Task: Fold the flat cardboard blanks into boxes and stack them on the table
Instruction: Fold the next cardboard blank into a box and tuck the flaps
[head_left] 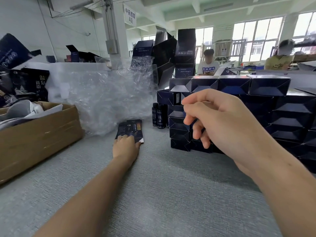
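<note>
1. Grey table in the foreground, both bare forearms reaching across it.
2. Right hand raised above the table, empty, fingers loosely curled and slightly apart, gripping nothing; hanging just in front of the stack.
3. Left hand palm down, fingers extended and pressed flat on the near end of the blanks; thumb along the right edge.
4. Blanks lying flat in a small pile on the table, dark blue with print, just in front of the wrap.
5. Stack of folded dark boxes to the right on the table, several rows high, open ends facing the camera.
6. Two small dark bottles upright just left of the stack, beyond the blanks.
7. Brown carton at the left edge, holding white material.
8. Crumpled clear wrap behind the blanks, between carton and stack.
9. Taller dark boxes upright behind the wrap.
10. Two seated people far back, near the windows.
</note>
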